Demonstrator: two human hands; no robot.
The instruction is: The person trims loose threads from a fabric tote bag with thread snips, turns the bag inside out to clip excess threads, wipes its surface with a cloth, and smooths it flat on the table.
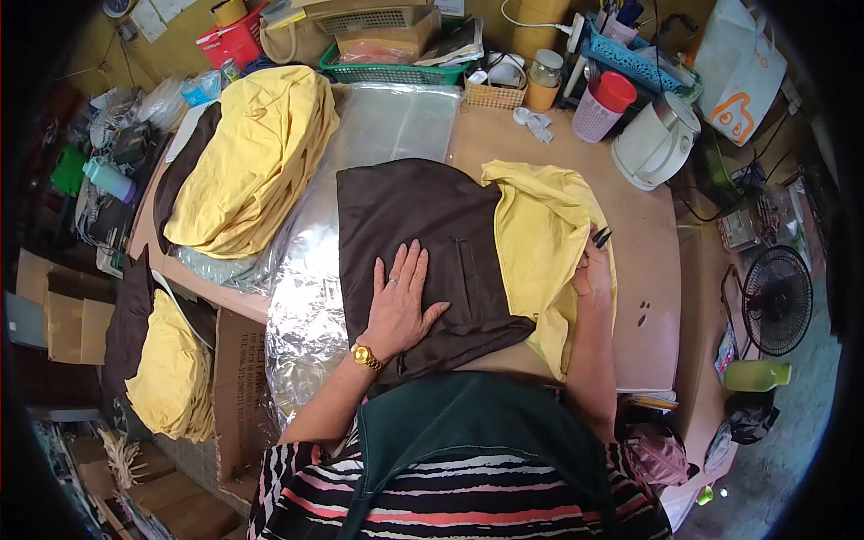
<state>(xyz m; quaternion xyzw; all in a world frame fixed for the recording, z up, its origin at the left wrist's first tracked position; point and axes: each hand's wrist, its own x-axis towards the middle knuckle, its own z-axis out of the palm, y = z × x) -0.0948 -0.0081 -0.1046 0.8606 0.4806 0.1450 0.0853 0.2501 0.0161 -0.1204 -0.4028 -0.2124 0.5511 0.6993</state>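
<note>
A dark brown cloth piece [414, 211] with a slit-like pocket opening lies on the table, joined or adjacent to yellow fabric [540, 225] on its right. My left hand [405, 301] rests flat on the brown cloth, fingers spread, left of the slit. At the yellow fabric's right side, my right hand [589, 265] has its fingers closed, with a small black pointed tool [602, 238] sticking out of them. Part of that hand is hidden by the fabric.
Folded yellow garments [256, 162] are stacked at the table's left; another yellow pile [171, 369] hangs lower left. Clear plastic sheets [396, 121] lie under the cloth. A green basket [396, 74], a pink cup [596, 112], a kettle [657, 139] and a fan [778, 300] stand around.
</note>
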